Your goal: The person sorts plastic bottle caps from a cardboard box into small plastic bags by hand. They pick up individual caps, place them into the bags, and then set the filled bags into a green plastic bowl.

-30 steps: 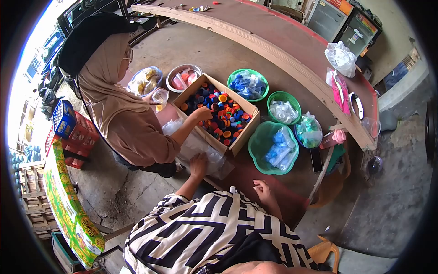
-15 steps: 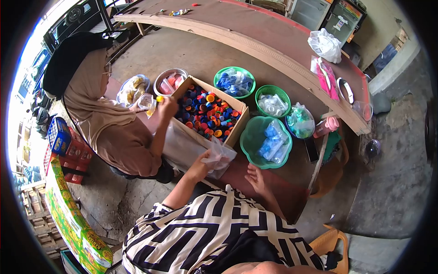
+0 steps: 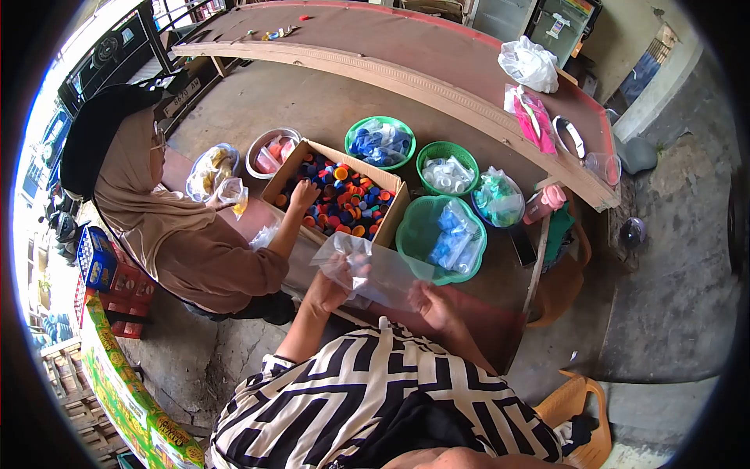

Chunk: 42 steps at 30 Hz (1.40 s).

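My left hand (image 3: 331, 291) and right hand (image 3: 441, 309) now both pinch the clear bag (image 3: 388, 275), spread near the box (image 3: 393, 217); my right was empty earlier, so I judge it under two-handed control.

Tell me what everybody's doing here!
The person wearing the camera holds a clear, flat plastic bag in the left hand, with the right hand at its other end. Beside them, a co-worker has one hand over round, multicoloured plastic caps in a brown cardboard box and also holds a small clear plastic bag with something yellow inside. The scalloped green plastic basin nearby holds blue things in clear bags.
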Motion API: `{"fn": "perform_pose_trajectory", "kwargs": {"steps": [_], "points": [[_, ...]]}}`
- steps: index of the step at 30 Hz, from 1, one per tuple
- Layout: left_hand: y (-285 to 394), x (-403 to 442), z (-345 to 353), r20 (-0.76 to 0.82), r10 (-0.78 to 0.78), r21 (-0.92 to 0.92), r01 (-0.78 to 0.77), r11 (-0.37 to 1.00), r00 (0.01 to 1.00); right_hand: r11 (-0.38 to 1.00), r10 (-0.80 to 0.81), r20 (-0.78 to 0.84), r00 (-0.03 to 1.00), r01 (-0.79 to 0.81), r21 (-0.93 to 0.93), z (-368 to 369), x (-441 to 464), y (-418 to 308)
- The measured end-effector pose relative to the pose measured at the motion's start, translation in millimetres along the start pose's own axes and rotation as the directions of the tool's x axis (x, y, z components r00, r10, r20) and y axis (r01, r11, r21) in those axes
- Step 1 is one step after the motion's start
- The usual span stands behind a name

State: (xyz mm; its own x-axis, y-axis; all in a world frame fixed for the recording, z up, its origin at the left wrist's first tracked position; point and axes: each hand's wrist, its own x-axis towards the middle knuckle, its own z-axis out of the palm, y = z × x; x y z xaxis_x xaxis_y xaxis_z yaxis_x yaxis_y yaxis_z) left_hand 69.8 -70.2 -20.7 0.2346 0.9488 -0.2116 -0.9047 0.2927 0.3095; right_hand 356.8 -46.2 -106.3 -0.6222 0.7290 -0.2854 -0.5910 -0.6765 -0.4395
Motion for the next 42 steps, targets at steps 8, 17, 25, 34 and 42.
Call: {"fn": "perform_pose_trajectory", "kwargs": {"steps": [8, 17, 25, 34, 42], "points": [[-16.3, -5.7, -69.5, -0.295, 0.248, 0.452, -0.094, 0.887, 0.923, 0.851, -0.357, -0.214, 0.909, 0.222, -0.475, 14.6, -20.9, -31.6], [-35.2, 1.6, -46.0, -0.035, 0.638, 0.992, -0.050, 0.115, 0.769, 0.598, -0.565, -0.065, 0.823, 0.353, -0.720, 28.8, -18.0, -40.0], [-80.4, 1.8, 59.3, 0.167, 0.176, 0.986, -0.161, -0.048, 0.970, 0.062, -0.489, 0.131, 0.863, 0.184, -0.981, 76.6, -11.5, -6.6], [-70.3, 2.7, 39.9, 0.104, 0.265, 0.995, -0.100, -0.028, 0.959, 0.357, -0.457, 0.007, 0.889, 0.191, -0.915, 78.1, -16.0, 1.0], [-73.4, 1.2, 20.2, 0.115, 0.412, 0.993, -0.099, -0.060, 0.904, 0.121, -0.559, 0.080, 0.825, 0.177, -0.977, 70.9, -15.6, 2.5]]}}
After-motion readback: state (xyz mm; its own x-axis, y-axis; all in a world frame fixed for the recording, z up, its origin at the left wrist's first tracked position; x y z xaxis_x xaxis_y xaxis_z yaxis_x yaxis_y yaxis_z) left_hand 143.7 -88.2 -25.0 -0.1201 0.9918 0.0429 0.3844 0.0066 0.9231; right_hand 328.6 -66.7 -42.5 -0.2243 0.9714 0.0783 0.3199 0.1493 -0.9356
